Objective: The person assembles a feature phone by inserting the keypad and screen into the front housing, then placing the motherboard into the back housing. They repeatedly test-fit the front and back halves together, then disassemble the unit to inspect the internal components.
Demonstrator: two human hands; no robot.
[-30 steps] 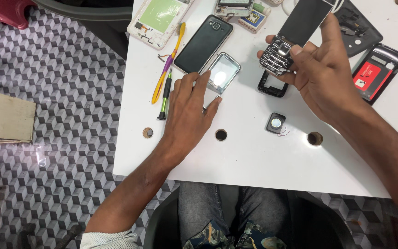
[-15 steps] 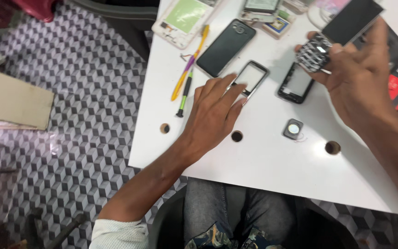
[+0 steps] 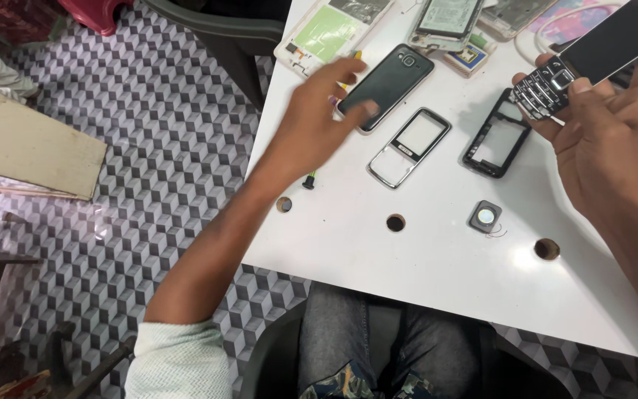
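My right hand (image 3: 605, 125) holds a black keypad phone (image 3: 592, 55) up over the right part of the white table (image 3: 437, 273), fingers wrapped round its keypad end. My left hand (image 3: 317, 118) hovers blurred over the table's left side, fingers apart, its tips over the edge of a black smartphone (image 3: 389, 85) lying face down. A green-tipped tool (image 3: 309, 179) pokes out from under this hand. A silver phone front frame (image 3: 409, 146) lies free to the right of the left hand. A black phone mid-frame (image 3: 498, 133) lies beside it.
A small square speaker part (image 3: 486, 216) sits near round holes (image 3: 395, 222) in the table. Opened phones and back covers (image 3: 319, 33) lie along the far edge. A wooden board (image 3: 27, 151) lies on the patterned floor at left. My knees are under the table.
My left hand has lifted off the silver front frame and moved up and left toward the black smartphone. The frame stays on the table. The right hand keeps the keypad phone.
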